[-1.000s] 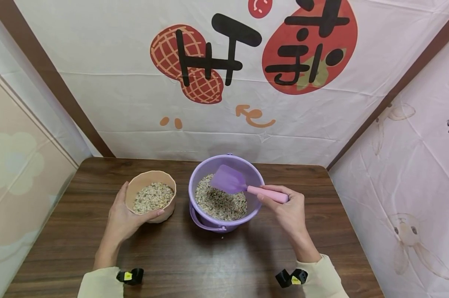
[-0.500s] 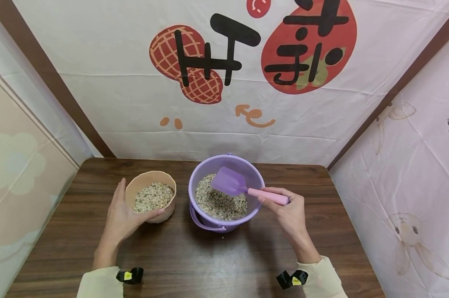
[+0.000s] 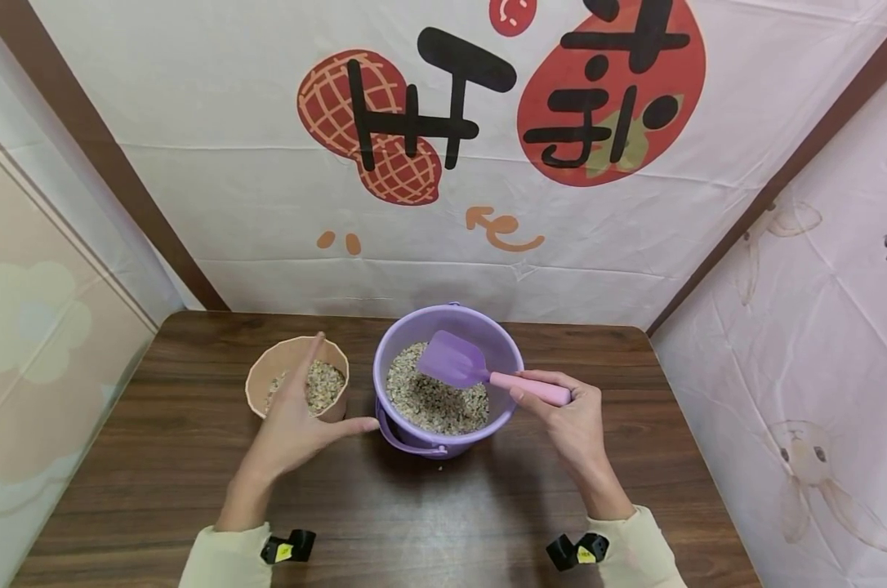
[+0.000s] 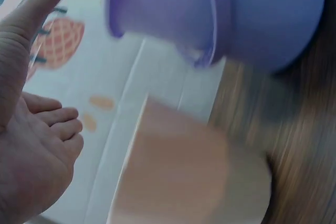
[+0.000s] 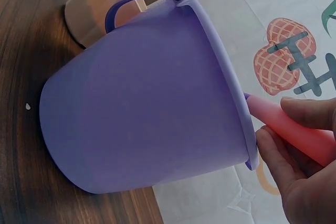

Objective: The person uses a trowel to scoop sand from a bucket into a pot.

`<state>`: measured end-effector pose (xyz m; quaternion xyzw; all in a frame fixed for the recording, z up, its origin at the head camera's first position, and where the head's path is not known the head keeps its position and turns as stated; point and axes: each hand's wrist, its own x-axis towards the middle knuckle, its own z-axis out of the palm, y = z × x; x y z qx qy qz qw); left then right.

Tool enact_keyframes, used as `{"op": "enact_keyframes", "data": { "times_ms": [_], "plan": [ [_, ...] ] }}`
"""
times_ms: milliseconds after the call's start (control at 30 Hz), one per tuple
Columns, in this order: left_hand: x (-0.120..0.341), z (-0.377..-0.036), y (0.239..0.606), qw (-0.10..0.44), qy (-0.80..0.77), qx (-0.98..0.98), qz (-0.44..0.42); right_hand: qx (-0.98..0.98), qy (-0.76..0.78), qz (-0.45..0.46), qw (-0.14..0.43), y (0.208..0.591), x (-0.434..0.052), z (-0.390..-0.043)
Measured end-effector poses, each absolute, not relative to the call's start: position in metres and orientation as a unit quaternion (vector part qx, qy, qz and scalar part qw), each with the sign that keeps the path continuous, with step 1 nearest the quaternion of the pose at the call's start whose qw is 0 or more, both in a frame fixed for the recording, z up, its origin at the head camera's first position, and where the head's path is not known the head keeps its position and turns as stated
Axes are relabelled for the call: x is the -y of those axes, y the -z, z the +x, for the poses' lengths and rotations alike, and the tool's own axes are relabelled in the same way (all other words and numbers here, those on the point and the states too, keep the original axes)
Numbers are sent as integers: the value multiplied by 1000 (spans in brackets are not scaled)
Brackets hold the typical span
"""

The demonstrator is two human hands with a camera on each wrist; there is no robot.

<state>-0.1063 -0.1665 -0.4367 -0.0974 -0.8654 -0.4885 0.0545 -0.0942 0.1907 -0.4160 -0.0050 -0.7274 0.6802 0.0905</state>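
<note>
My right hand (image 3: pixel 572 416) grips the pink handle of a toy shovel (image 3: pixel 454 359), whose purple blade hovers over the gravel (image 3: pixel 429 400) inside a purple bucket (image 3: pixel 505 351). With straight, spread fingers, my left hand (image 3: pixel 292 429) hangs above the front of a peach pot (image 3: pixel 267 371) partly filled with similar gravel. In the head view its thumb points toward the bucket's lowered handle (image 3: pixel 407 445); whether they touch I cannot tell. The left wrist view has that hand (image 4: pixel 39 150) apart from the pot (image 4: pixel 189 166). Part of the pot's gravel is hidden behind the hand.
Pot and bucket stand side by side near the back edge of a brown wooden table (image 3: pixel 583 351). A printed white cloth (image 3: pixel 252 204) hangs right behind the table. One pale crumb (image 5: pixel 28 106) lies on the wood by the bucket.
My left hand has let go of the pot's side and moved right, across its front toward the bucket. The shovel has dipped slightly, and my right hand has hardly moved.
</note>
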Motion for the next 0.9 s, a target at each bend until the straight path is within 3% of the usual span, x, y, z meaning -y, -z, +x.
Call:
{"op": "enact_keyframes", "data": {
  "times_ms": [200, 900],
  "plan": [
    [139, -107, 437, 14, 518, 846, -124, 727, -680, -5, 93, 416, -191, -94],
    [115, -117, 452, 5, 495, 857, -140, 823, -562, 40, 74, 400, -204, -96]
  ]
}}
